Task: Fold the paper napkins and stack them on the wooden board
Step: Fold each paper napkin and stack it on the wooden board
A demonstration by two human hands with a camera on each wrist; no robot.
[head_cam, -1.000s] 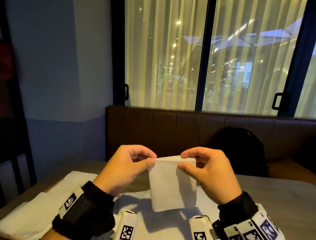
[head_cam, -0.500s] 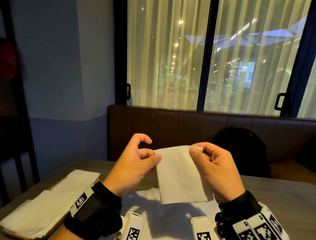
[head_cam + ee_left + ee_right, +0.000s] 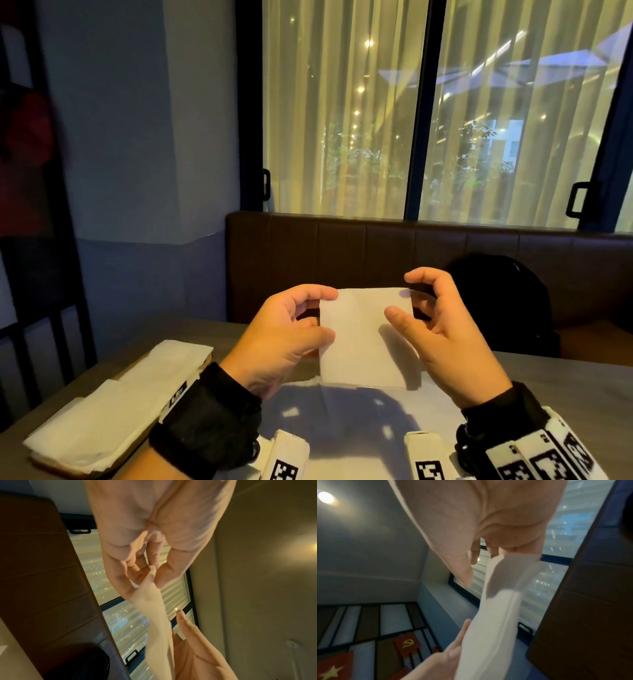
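Note:
I hold a white folded paper napkin [image 3: 363,339] upright above the table. My left hand [image 3: 327,315] pinches its left edge between thumb and fingers, as the left wrist view confirms [image 3: 150,573]. My right hand [image 3: 399,294] is at the napkin's top right corner, fingers curled loosely behind it. Its thumb stands clear in front and casts a shadow on the paper. In the right wrist view the napkin [image 3: 493,628] brushes the fingers of my right hand [image 3: 484,566], with the thumb apart. The wooden board [image 3: 68,467] at the left carries a stack of folded napkins [image 3: 113,411].
An unfolded white napkin [image 3: 342,418] lies flat on the grey table [image 3: 565,383] under my hands. A brown padded bench [image 3: 342,250] runs behind the table with a black bag [image 3: 496,301] on it. Curtained windows are beyond.
My right thumb has let go of the napkin's top right corner and moved lower, off the paper. My left hand keeps its pinch. The view has tilted down a little.

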